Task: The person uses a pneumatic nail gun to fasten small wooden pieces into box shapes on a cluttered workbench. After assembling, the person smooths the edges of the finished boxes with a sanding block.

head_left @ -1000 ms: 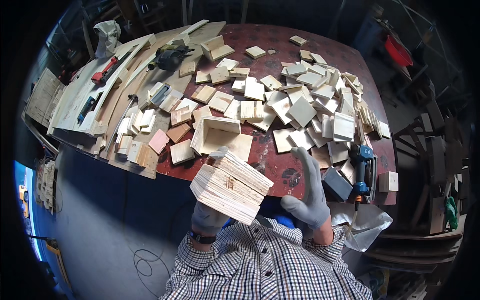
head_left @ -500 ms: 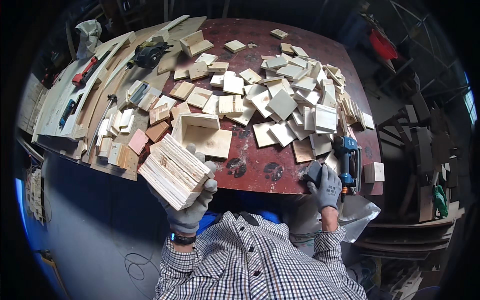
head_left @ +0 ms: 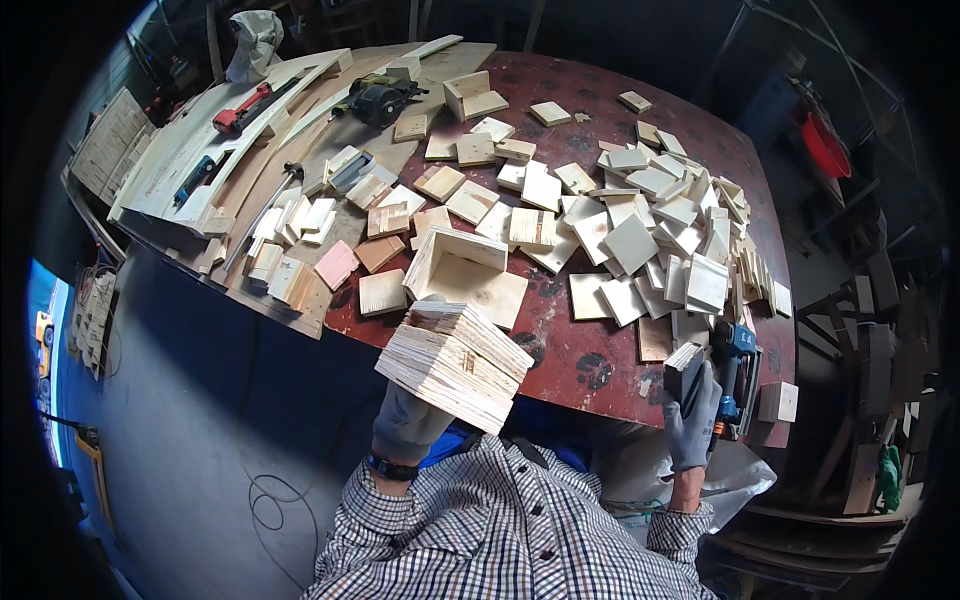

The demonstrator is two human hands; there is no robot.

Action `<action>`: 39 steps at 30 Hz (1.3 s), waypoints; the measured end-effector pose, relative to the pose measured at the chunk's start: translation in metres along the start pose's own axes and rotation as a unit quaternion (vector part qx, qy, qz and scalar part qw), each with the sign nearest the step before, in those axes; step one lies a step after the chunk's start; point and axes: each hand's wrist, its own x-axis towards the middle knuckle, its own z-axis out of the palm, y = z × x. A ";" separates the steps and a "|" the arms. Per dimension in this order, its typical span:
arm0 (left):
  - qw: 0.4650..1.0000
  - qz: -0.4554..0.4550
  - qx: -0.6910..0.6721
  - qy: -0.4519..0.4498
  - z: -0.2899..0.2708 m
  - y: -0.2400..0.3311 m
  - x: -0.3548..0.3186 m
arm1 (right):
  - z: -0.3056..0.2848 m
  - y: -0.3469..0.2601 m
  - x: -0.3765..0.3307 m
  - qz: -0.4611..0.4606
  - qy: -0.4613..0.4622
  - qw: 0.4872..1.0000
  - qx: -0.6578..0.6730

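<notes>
My left hand, gloved in grey, is closed under a chunky wooden block with rough, layered faces. It holds the block tilted just off the table's front edge; the block hides most of the fingers. My right hand, also gloved, grips a small dark block with a pale, finely ribbed edge; its exact kind is unclear. Beside that hand, a blue nail gun lies at the table's right front. Behind the left hand, light boards joined at an angle form an open corner piece.
The red table bears a heap of small square boards. Several wooden offcuts lie at left, near a hammer, a dark circular saw and a red tool. A wood block sits at the right corner.
My left hand has turned the wooden block and shifted right with it. The right hand has raised and tipped the dark block, so its ribbed edge shows. The whole view has swung left.
</notes>
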 end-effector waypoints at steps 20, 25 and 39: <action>0.815 0.170 0.555 0.008 0.045 -0.005 0.037 | 0.010 -0.220 0.052 -0.083 -0.114 0.868 0.477; 0.658 0.267 0.700 -0.072 0.067 0.005 0.050 | 0.050 -0.201 0.037 0.110 -0.200 0.739 0.634; 0.875 0.105 0.472 0.023 0.040 -0.006 0.025 | 0.049 -0.190 0.052 0.109 -0.204 0.791 0.567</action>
